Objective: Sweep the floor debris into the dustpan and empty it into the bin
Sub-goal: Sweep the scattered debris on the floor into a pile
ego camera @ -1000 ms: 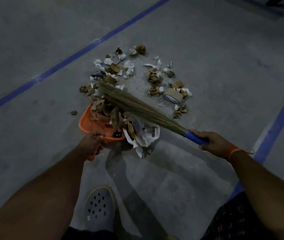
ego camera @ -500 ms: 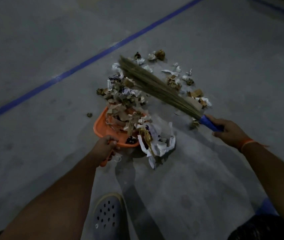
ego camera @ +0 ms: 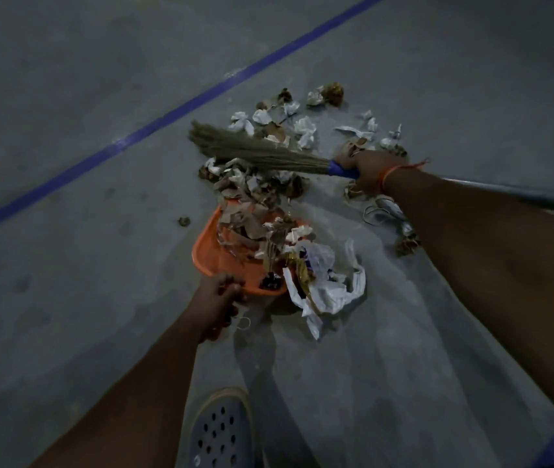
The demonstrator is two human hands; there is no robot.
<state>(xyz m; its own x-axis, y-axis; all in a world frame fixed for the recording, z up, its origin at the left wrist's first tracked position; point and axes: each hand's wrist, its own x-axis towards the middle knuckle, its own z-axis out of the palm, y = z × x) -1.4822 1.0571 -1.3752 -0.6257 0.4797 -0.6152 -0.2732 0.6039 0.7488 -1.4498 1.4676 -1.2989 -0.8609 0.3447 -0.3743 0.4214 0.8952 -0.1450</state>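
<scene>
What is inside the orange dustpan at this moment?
The orange dustpan holds crumpled paper and brown scraps, piled up and spilling over its right edge. Most of the pan's floor is covered, so anything under the pile cannot be seen.

Orange dustpan (ego camera: pixel 208 246) heaped with paper debris (ego camera: pixel 269 197), broom (ego camera: pixel 252 153) behind.

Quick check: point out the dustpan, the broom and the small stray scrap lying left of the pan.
dustpan (ego camera: pixel 206 251), head view, bare orange left rim.
broom (ego camera: pixel 252 152), head view, middle of the bristles.
stray scrap (ego camera: pixel 184 221), head view, its centre.
</scene>
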